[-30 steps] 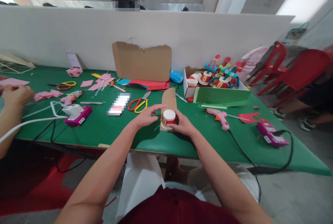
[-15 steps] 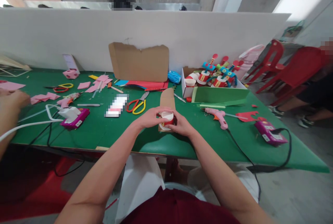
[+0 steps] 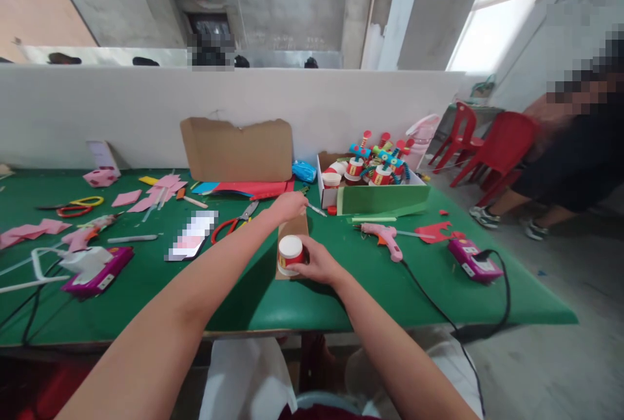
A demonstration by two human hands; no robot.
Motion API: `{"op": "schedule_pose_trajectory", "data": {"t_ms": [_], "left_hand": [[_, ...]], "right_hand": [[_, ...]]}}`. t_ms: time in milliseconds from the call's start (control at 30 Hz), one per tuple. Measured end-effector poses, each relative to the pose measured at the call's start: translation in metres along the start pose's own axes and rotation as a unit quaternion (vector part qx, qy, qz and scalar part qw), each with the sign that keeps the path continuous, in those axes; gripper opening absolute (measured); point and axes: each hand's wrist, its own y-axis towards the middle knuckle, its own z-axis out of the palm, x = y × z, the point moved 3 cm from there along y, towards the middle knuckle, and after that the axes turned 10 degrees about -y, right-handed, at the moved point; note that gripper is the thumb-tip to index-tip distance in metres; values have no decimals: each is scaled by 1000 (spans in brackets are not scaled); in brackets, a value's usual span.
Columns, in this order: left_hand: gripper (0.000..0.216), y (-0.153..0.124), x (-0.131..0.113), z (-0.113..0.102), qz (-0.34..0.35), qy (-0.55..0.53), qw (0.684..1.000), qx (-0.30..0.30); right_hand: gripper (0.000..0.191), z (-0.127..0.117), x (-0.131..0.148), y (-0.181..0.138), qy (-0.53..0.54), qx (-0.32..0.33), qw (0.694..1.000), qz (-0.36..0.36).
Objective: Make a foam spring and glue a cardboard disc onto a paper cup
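A small red and white paper cup (image 3: 291, 248) stands upside down on a strip of brown cardboard (image 3: 292, 228), its white base upward. Around its right side curl the thumb and fingers of my right hand (image 3: 316, 262). My left hand (image 3: 292, 207) is stretched out over the far end of the strip, fingers drawn together. Close by its fingertips lie a small green and dark striped coil (image 3: 305, 190) and a whitish pen (image 3: 316, 210). What the left fingers hold, if anything, is hidden. Partly behind my left forearm are scissors (image 3: 249, 210) with red and yellow handles.
At the back right, a box (image 3: 380, 201) holds several cup figures. A pink glue gun (image 3: 387, 238) and a purple power block (image 3: 475, 260) with cords lie right. Left are a phone (image 3: 192, 236), pink paper scraps (image 3: 158, 196) and another glue gun (image 3: 88, 233). A person stands far right.
My left hand has left the cup and reached forward to the strip's far end. My right hand stays on the cup. The view has tilted up and turned right.
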Motion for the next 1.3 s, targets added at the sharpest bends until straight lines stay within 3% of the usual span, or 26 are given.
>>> {"op": "schedule_pose_trajectory", "data": {"t_ms": [167, 367, 433, 500, 533, 567, 667, 733, 800, 867, 1000, 1100, 1300], "left_hand": [[21, 35, -16, 24, 31, 62, 997, 34], [18, 40, -15, 27, 48, 54, 997, 22], [18, 33, -10, 19, 43, 15, 999, -13], [17, 18, -2, 6, 31, -132, 985, -110], [17, 6, 3, -1, 22, -244, 953, -176], [18, -8, 9, -8, 11, -359, 902, -241], [33, -61, 22, -17, -46, -573, 740, -349], [39, -99, 25, -16, -96, -621, 678, -381], [40, -133, 23, -11, -146, -634, 647, -397], [41, -158, 18, -2, -185, -630, 638, -403], [35, -180, 7, 16, -251, -585, 659, -401], [25, -180, 2, 26, -282, -565, 666, -397], [17, -172, -1, 37, -288, -587, 645, -395]], "right_hand": [[50, -2, 6, -2, -7, -9, 1000, 5], [49, -4, 9, -3, -15, -11, 1000, 0], [50, -3, 8, -2, -20, -7, 1000, -1], [53, -3, 6, -1, -23, -6, 1000, -2], [54, -2, 5, 0, -24, -6, 1000, -2], [54, -2, 4, 0, -25, -5, 1000, -4], [55, -1, 3, 1, -30, 1, 1000, -8], [55, -1, 1, 1, -33, 2, 999, 1], [54, -1, 1, 2, -42, 6, 999, 7], [55, -2, 1, 3, -46, 9, 999, 8], [52, -3, 0, 4, -54, 13, 998, 2], [51, -3, -1, 5, -63, 12, 998, -1], [51, -4, 0, 6, -69, 15, 997, -4]]}}
